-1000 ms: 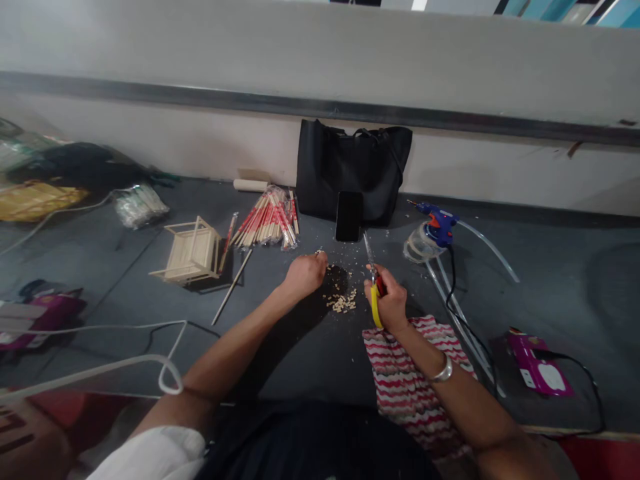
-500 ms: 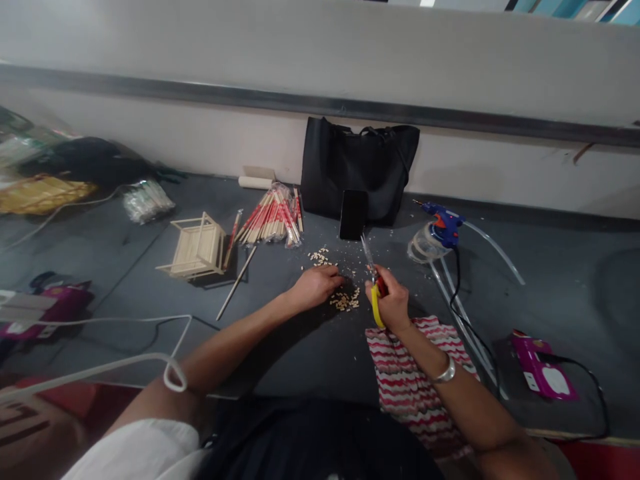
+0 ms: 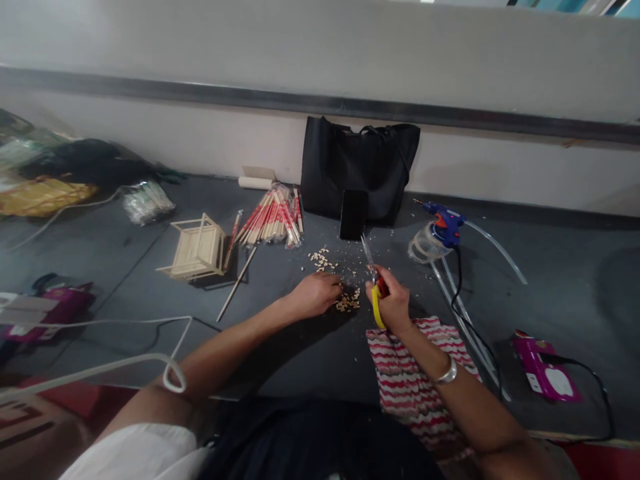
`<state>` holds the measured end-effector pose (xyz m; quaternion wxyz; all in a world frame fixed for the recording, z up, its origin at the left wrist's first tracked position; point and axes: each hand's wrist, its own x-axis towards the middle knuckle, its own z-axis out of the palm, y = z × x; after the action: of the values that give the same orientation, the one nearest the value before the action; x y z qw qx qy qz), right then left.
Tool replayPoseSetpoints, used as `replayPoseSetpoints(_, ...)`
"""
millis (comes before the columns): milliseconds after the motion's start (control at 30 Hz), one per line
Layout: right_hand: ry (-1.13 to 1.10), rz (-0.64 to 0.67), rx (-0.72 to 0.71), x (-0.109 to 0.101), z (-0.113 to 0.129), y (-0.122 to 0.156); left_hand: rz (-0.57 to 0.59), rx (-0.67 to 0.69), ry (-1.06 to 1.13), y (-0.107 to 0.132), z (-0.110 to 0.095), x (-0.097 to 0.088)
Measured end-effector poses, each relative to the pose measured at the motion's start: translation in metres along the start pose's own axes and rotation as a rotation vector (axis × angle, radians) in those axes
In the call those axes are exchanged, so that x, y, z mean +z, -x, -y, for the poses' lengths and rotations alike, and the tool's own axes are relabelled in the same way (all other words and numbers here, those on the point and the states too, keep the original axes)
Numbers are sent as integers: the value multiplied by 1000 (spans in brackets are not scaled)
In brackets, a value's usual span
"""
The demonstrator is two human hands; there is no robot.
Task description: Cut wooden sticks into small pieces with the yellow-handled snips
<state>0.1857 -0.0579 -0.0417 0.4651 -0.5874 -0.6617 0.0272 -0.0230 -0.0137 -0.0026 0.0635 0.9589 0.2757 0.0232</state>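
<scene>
Tabletop (image 3: 555, 273): right hand (image 3: 394, 303) clasping scissors (image 3: 377, 307); left hand (image 3: 316, 295) curled beside wooden bits (image 3: 349, 305).

A dark grey tabletop (image 3: 280, 265) carried short wooden pieces (image 3: 348, 303), a stick-built model (image 3: 195, 255), wrapped chopsticks (image 3: 270, 218) and a black tote bag (image 3: 327, 163). Farther right sat a clear jar (image 3: 424, 247), a striped cloth (image 3: 400, 380) and a purple box (image 3: 543, 370).

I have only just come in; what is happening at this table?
At a dark table, the person's right hand holds yellow-handled scissors, pointing away from the body. The left hand is at a pile of small wooden pieces; whether it holds any is hidden. A second cluster lies just beyond that hand. A small stick structure and red-wrapped sticks are farther left.
</scene>
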Motion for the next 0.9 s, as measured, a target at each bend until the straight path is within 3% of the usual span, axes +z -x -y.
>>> replayPoseSetpoints(300,11,12,-10,2,-2,2,139,-140,-30,-11,-11,-8)
replayPoseSetpoints(433,-16,35,12,0,0,1,117,-162,-12,-10,-14,-8)
replayPoseSetpoints(633,-17,78,49,-3,3,0,-105,-207,205,-4,-13,0)
replayPoseSetpoints(900,-42,38,11,-2,2,2,-615,-124,817,-20,-4,-2)
